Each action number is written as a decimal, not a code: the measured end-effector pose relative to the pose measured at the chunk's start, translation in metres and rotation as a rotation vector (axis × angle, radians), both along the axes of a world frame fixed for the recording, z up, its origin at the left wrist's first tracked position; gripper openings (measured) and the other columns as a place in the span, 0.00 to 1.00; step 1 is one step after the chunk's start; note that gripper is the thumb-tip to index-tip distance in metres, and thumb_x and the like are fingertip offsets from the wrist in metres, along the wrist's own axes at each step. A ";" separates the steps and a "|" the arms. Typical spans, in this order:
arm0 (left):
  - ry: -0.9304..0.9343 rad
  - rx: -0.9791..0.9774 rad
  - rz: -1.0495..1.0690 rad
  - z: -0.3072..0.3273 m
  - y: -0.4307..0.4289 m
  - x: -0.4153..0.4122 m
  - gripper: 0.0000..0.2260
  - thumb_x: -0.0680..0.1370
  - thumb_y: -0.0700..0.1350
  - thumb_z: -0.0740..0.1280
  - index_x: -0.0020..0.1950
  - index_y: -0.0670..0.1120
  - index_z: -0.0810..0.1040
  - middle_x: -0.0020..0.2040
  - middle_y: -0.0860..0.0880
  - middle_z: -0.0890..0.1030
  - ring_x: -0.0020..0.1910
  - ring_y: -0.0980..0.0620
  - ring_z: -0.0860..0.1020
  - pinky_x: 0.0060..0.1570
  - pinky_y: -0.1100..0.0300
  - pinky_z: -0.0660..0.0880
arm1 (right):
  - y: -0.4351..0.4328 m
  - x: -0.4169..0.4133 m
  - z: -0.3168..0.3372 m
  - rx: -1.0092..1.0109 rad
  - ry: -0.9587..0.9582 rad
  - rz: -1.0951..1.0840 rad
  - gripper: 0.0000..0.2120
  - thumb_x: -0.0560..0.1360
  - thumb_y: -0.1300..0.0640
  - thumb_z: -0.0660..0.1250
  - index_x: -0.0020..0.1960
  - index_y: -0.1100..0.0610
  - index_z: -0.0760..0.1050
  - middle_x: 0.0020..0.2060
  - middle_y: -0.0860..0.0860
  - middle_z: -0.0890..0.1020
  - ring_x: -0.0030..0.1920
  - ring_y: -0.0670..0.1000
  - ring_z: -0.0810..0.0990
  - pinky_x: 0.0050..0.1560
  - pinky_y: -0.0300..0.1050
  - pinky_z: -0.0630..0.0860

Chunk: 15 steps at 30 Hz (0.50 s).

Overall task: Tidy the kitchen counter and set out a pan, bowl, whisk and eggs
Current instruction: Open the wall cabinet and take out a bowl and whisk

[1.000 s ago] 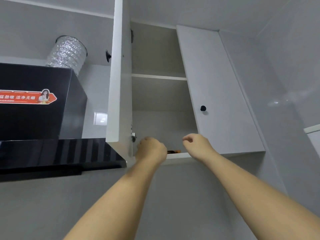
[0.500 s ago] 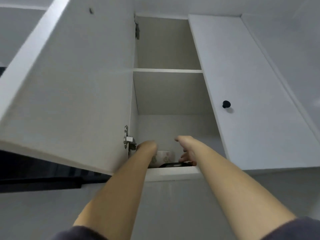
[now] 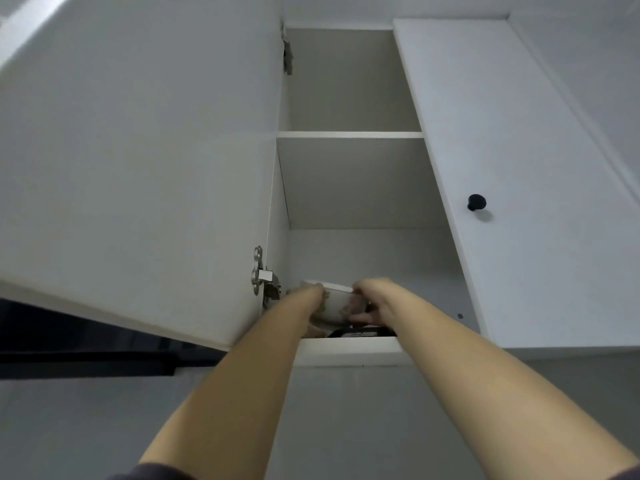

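Wall cabinet (image 3: 346,351) seen from below: left door (image 3: 138,168) swung open, right door (image 3: 519,237) closed. White patterned bowl (image 3: 334,306) in lowest compartment, at front edge, just above dark object (image 3: 360,333). Left hand (image 3: 308,295) clasps bowl's left side, right hand (image 3: 375,301) curls fingers round right side: both hands gripping bowl

**LOCATION: DOMESTIC KITCHEN**

I stand below a white wall cabinet (image 3: 360,258). Its left door (image 3: 138,168) hangs open on a metal hinge (image 3: 260,276); the right door (image 3: 540,258) carries a black knob (image 3: 476,202). The lower compartment holds a patterned bowl (image 3: 334,306). A black extractor hood (image 3: 86,355) adjoins on my left.
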<state>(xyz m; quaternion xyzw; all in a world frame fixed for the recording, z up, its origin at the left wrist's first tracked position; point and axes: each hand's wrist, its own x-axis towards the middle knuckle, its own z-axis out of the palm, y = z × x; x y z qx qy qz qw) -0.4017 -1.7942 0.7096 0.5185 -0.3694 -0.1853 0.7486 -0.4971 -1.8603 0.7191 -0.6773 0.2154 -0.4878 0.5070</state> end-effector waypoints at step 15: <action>0.128 -0.514 -0.399 -0.018 0.045 -0.046 0.25 0.77 0.45 0.69 0.71 0.51 0.63 0.64 0.43 0.72 0.49 0.45 0.77 0.45 0.42 0.80 | 0.012 -0.078 -0.019 -0.383 0.046 -0.275 0.16 0.79 0.55 0.55 0.66 0.51 0.69 0.51 0.53 0.76 0.50 0.56 0.77 0.46 0.46 0.72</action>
